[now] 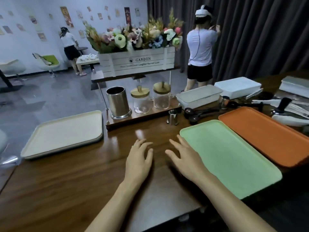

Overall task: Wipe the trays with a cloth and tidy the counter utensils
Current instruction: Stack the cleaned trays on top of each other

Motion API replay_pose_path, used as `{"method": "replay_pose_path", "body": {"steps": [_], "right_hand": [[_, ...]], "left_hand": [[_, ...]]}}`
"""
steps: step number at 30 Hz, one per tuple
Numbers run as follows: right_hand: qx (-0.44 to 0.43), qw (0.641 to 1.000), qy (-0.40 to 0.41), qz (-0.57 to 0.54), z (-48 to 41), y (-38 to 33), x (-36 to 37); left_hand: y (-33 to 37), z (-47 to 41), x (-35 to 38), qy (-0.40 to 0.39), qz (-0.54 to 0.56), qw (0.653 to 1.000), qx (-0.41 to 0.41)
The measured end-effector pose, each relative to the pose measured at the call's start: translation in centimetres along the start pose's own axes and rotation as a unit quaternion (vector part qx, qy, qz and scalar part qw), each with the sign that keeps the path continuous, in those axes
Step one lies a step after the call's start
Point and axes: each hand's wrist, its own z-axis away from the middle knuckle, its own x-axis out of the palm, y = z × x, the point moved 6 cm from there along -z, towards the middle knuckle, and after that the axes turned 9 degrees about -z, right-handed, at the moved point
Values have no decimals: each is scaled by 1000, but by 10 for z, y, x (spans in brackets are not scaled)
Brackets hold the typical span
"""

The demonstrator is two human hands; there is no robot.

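Observation:
A green tray (229, 158) lies on the wooden counter (83, 181) at the right, with an orange tray (265, 133) beside it further right. A stack of cream trays (63, 134) sits at the left. My left hand (138, 159) hovers over the bare counter, fingers relaxed, holding nothing. My right hand (185, 158) is spread open just left of the green tray's near-left rim. Dark brown scoops (195, 113) lie behind the green tray. No cloth shows.
A wooden stand (143, 118) holds a steel utensil cylinder (117, 102) and two lidded glass jars (142, 101). A small steel cup (173, 117), white lidded boxes (199, 97), a flower crate (137, 61) and tools at the far right. Two people stand behind the counter.

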Motion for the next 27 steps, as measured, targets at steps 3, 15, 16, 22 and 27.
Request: {"method": "replay_pose_path", "body": {"steps": [3,15,16,22,27], "right_hand": [[13,998,-3,60,16,41,-37],[-99,977,-117,147,68,87,-37],[-116,976,-125,136,71,86,-38],[-178,963,-184,81,100,85,-43],[-181,957,-214,73,94,94,-55]], "left_hand": [[53,4,39,-26,1,1000,3],[117,21,92,-79,-46,996,10],[114,22,93,-85,-58,995,9],[98,26,85,-96,-106,989,-30],[83,46,64,-76,-112,989,-51]]}}
